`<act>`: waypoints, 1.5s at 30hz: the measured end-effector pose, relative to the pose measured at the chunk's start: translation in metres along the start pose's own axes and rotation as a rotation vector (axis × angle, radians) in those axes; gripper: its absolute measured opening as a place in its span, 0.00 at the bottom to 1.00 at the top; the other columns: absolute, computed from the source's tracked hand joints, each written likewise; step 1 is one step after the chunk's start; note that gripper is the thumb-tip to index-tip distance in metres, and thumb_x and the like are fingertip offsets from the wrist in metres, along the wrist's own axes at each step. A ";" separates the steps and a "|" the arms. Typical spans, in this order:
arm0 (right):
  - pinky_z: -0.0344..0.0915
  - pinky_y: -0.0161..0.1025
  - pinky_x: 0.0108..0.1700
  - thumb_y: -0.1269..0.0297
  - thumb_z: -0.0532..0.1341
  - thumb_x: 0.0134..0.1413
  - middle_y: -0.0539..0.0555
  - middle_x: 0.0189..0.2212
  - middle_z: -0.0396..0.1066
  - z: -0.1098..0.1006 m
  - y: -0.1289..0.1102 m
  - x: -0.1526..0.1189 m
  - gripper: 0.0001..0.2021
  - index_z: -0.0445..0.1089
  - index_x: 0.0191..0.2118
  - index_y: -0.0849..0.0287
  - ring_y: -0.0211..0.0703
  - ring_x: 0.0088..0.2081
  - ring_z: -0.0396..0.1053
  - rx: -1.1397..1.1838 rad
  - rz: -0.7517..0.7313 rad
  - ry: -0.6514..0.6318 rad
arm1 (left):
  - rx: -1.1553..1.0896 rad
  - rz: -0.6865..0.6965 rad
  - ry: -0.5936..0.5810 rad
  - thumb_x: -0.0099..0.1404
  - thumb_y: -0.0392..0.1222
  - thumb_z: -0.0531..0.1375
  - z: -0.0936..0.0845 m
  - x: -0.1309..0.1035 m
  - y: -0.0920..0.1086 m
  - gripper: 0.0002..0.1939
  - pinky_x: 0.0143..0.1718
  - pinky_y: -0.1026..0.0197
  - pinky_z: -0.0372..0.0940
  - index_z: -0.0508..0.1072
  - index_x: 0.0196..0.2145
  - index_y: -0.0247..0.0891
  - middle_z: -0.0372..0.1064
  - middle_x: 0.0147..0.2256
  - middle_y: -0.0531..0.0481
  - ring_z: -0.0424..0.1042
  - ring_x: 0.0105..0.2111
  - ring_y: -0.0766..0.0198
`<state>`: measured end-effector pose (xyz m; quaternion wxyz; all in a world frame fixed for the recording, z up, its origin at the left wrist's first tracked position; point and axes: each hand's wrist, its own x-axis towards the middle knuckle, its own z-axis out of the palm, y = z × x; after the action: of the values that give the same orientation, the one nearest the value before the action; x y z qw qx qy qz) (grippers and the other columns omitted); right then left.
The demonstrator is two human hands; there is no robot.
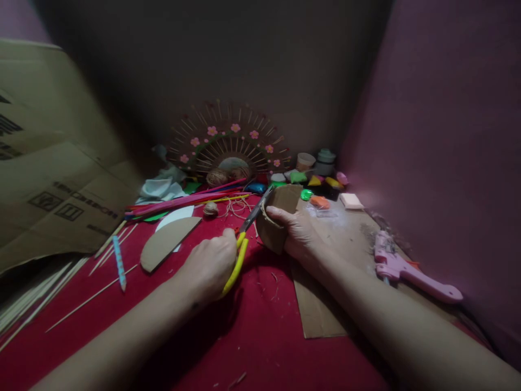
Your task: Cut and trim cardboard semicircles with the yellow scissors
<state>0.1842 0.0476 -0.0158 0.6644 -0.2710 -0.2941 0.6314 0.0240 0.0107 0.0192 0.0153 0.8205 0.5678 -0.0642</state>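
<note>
My left hand (211,263) is closed round the yellow handles of a pair of scissors (240,255), whose blades point up and away to the right. The blades lie against the left edge of a brown cardboard piece (274,236). That piece is held up by my right hand (299,231), thumb on its near face and the other fingers hidden behind it. A curled strip shows along the cardboard's edge beside my thumb. To the left, a half-round cardboard piece (169,244) lies on the red cloth (252,342).
A pink glue gun (415,277) rests on a cardboard sheet (321,309) at the right. A blue pencil (119,263) and thin sticks lie left. Pipe cleaners (191,201), twine and clay packs line the back, before a flowered fan (232,141). A large carton (57,157) stands left.
</note>
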 end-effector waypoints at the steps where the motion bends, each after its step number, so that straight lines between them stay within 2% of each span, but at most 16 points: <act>1: 0.68 0.39 0.32 0.73 0.68 0.36 0.49 0.24 0.74 -0.001 0.000 0.000 0.10 0.73 0.30 0.60 0.40 0.26 0.71 -0.012 0.003 -0.012 | 0.000 0.000 -0.002 0.57 0.39 0.50 0.000 0.000 0.000 0.10 0.25 0.55 0.59 0.56 0.37 0.36 0.71 0.31 0.38 0.73 0.33 0.43; 12: 0.67 0.40 0.34 0.72 0.68 0.34 0.48 0.27 0.75 -0.003 -0.001 -0.001 0.16 0.72 0.36 0.56 0.40 0.28 0.70 -0.114 -0.009 -0.071 | -0.040 -0.037 -0.026 0.59 0.41 0.48 -0.005 -0.001 0.000 0.11 0.27 0.54 0.60 0.57 0.39 0.35 0.72 0.32 0.36 0.74 0.34 0.44; 17: 0.66 0.39 0.33 0.72 0.67 0.35 0.47 0.25 0.74 -0.003 -0.002 -0.001 0.15 0.72 0.35 0.56 0.40 0.27 0.69 -0.144 0.005 -0.090 | -0.035 -0.026 -0.022 0.58 0.40 0.48 -0.003 -0.002 -0.002 0.11 0.26 0.53 0.60 0.57 0.39 0.34 0.71 0.32 0.36 0.73 0.35 0.42; 22: 0.67 0.38 0.35 0.74 0.67 0.33 0.47 0.27 0.75 -0.001 -0.003 -0.002 0.17 0.72 0.36 0.56 0.39 0.29 0.70 -0.132 -0.064 -0.088 | -0.047 -0.006 -0.002 0.57 0.39 0.49 -0.003 -0.002 -0.001 0.11 0.27 0.52 0.60 0.56 0.39 0.35 0.71 0.34 0.36 0.73 0.35 0.41; 29: 0.67 0.39 0.30 0.71 0.68 0.33 0.48 0.24 0.74 -0.001 -0.002 -0.004 0.14 0.71 0.32 0.58 0.40 0.24 0.69 -0.132 0.055 -0.069 | -0.055 -0.010 -0.008 0.56 0.39 0.51 -0.003 -0.001 0.000 0.12 0.27 0.53 0.60 0.57 0.39 0.34 0.71 0.32 0.36 0.73 0.34 0.41; 35: 0.66 0.39 0.33 0.72 0.67 0.35 0.48 0.25 0.74 0.000 -0.005 -0.004 0.14 0.71 0.34 0.58 0.39 0.26 0.69 -0.153 0.027 -0.068 | -0.045 -0.015 -0.003 0.56 0.38 0.50 0.001 0.001 -0.003 0.11 0.25 0.54 0.60 0.57 0.39 0.34 0.72 0.31 0.37 0.73 0.33 0.42; 39: 0.66 0.40 0.36 0.73 0.67 0.34 0.49 0.25 0.74 0.000 -0.008 -0.004 0.16 0.71 0.35 0.58 0.40 0.28 0.69 -0.177 0.029 -0.084 | -0.032 0.018 -0.003 0.55 0.40 0.51 0.000 0.001 -0.006 0.13 0.26 0.53 0.60 0.58 0.39 0.34 0.72 0.32 0.35 0.73 0.34 0.41; 45: 0.65 0.39 0.37 0.63 0.68 0.38 0.49 0.28 0.74 0.000 -0.012 -0.001 0.13 0.71 0.34 0.56 0.40 0.29 0.70 -0.175 0.004 -0.081 | -0.027 0.014 -0.020 0.56 0.40 0.50 -0.006 -0.001 -0.005 0.13 0.26 0.54 0.60 0.58 0.39 0.34 0.72 0.34 0.35 0.73 0.34 0.44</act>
<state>0.1921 0.0458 -0.0067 0.6244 -0.3030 -0.3744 0.6149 0.0194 0.0117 0.0251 0.0325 0.8235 0.5627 -0.0645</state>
